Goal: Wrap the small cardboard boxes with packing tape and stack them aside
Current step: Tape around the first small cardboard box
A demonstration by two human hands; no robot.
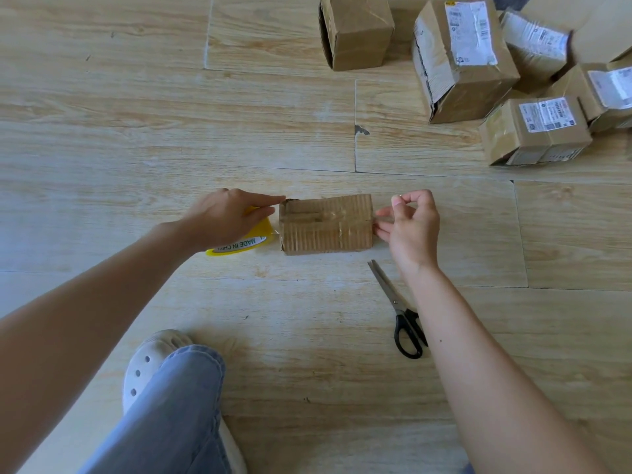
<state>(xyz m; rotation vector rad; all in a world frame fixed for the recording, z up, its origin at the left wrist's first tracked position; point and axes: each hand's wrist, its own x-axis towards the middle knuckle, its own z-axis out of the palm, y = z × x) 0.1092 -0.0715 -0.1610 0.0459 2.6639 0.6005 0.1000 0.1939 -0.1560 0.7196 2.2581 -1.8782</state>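
brown corrugated cardboard makes the small box (pixel 326 224), which lies flat on the pale wood-pattern floor (pixel 136 131) in the middle of the view, with its long side running left to right. shiny strips of clear tape cross its top face.

the left hand (pixel 225 217) is just beside the left end of the small box. it grips a yellow roll of packing tape (pixel 246 246) with a white inner ring printed in green letters, and the roll rests on the floor close to the box. the forefinger of this hand is stretched straight and its tip touches the far left corner of the box.

the right hand (pixel 412 227) is at the right end. its lower fingers are straight and touch the end of the box, while the thumb and forefinger are pressed together above. whether they pinch a piece of clear tape, i cannot tell.

scissors (pixel 398 313) with steel blades and black handles lie on the floor beside the right forearm, with the blades pointing toward the box. well apart, at the upper right, is a pile of cardboard boxes (pixel 465 63) with white labels, and a single cardboard box (pixel 355 32) stands to the left of it. at the bottom are a leg (pixel 171 415) in light blue jeans and a white shoe (pixel 143 364) with holes.
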